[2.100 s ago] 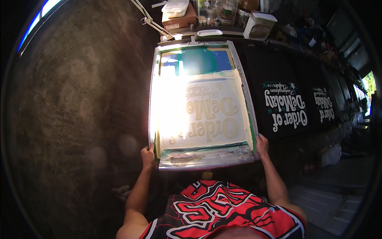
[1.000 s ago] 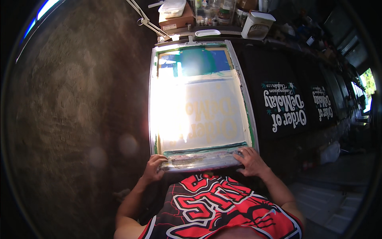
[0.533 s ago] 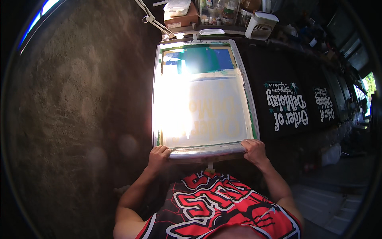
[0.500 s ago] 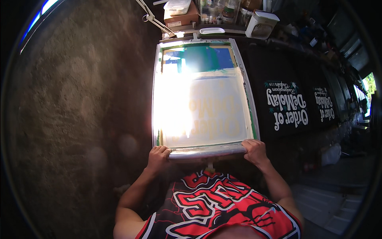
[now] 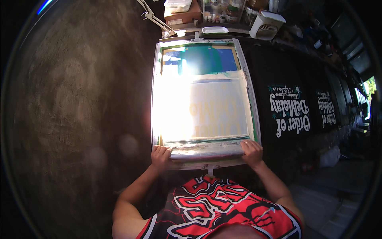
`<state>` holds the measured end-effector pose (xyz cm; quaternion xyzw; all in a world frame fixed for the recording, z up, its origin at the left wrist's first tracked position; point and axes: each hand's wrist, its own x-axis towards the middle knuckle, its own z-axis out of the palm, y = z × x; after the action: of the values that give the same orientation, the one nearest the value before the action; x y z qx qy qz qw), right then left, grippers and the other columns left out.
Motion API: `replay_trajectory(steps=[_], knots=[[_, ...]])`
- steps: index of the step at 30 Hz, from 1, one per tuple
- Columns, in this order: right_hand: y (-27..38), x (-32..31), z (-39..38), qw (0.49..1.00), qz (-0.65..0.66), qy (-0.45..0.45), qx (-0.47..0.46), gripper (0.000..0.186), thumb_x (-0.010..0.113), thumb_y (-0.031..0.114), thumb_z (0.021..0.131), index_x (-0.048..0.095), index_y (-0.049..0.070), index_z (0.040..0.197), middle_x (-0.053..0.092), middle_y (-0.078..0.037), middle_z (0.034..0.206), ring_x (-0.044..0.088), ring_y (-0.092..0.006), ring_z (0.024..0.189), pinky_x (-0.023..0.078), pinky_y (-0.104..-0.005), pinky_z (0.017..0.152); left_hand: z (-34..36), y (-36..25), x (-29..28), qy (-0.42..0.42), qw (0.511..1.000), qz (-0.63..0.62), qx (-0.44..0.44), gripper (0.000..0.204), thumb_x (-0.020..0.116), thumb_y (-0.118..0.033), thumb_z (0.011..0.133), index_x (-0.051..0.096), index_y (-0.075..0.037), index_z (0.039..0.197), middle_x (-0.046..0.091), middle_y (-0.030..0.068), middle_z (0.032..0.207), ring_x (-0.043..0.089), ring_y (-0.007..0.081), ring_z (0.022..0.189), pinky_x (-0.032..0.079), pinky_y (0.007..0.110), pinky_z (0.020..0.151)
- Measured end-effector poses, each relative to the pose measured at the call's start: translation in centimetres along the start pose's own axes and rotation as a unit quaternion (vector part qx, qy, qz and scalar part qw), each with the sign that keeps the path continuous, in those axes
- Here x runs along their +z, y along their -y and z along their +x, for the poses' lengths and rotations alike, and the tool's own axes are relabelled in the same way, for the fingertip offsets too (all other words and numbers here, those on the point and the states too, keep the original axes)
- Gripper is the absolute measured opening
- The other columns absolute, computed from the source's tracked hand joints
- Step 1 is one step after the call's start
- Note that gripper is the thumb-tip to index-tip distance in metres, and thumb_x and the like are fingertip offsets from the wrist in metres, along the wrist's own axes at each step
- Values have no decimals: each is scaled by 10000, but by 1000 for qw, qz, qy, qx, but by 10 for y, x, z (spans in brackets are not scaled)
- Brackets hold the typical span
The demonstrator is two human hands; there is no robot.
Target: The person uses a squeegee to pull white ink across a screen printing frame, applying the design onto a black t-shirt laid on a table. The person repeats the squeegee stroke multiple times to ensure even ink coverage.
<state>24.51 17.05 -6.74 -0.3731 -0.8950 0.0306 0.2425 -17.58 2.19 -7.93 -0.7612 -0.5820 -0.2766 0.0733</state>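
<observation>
A light-coloured screen frame (image 5: 252, 99) lies in the middle of the scene, and its long sides run from near to far. Over its near end, crosswise, there is a wide metal bar (image 5: 207, 150), which is smeared with paint and is shiny on its near edge. The left hand (image 5: 161, 155) has its fingers bent over the left end of this bar, side by side, and the right hand (image 5: 252, 152) grips the right end in the same way; both thumbs are mostly hidden, so I cannot tell how they press. Inside the frame, the pale mesh (image 5: 215, 89) shows faint yellowish letters, upside down, and on its left half a strong glare covers the details. Farther, there is a blue and green area (image 5: 223, 59) at the far end of the frame. To the right, well apart from the hands, lies a black cloth (image 5: 274, 67) with white lettering and small green leaf shapes, and a second black cloth (image 5: 312, 75) with similar lettering lies beyond it. At the far side are a white tray (image 5: 215, 30), a white fan (image 5: 267, 28) and a brown box (image 5: 183, 16), while a red and black jersey (image 5: 223, 207) covers the person's body at the near side
</observation>
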Motion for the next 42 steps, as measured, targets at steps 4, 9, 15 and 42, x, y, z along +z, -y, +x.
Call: replay_trajectory(steps=[4, 9, 15, 42], knots=[[-33, 20, 59, 1000, 3, -7, -2, 250, 646, -2, 688, 693, 35, 931, 752, -117, 971, 740, -295, 919, 585, -411, 833, 51, 38, 22, -7, 998, 60, -1, 247, 636, -28, 612, 656, -56, 856, 639, 62, 770, 623, 251, 685, 474, 403, 675], [-80, 56, 148, 999, -13, -42, -15, 186, 643, -8, 658, 651, 66, 828, 709, -78, 841, 712, -285, 794, 567, -399, 703, 141, 99, 49, -103, 994, -2, 23, 242, 623, 42, 589, 632, -86, 795, 569, 64, 707, 566, 279, 621, 436, 401, 566], [-136, 96, 240, 999, -35, -25, -2, 201, 648, 25, 663, 701, 95, 844, 727, -82, 832, 724, -291, 788, 569, -415, 651, 200, 171, 108, -108, 992, -43, -48, 281, 485, 175, 602, 530, -54, 759, 464, 93, 698, 500, 266, 611, 398, 360, 543], [-117, 58, 265, 987, -24, 136, 79, 97, 620, 92, 655, 693, 102, 719, 708, -152, 785, 703, -377, 757, 540, -491, 643, 212, 177, 100, -85, 985, -59, -136, 182, 502, 155, 639, 463, -4, 716, 510, 173, 700, 536, 347, 617, 394, 422, 543]])
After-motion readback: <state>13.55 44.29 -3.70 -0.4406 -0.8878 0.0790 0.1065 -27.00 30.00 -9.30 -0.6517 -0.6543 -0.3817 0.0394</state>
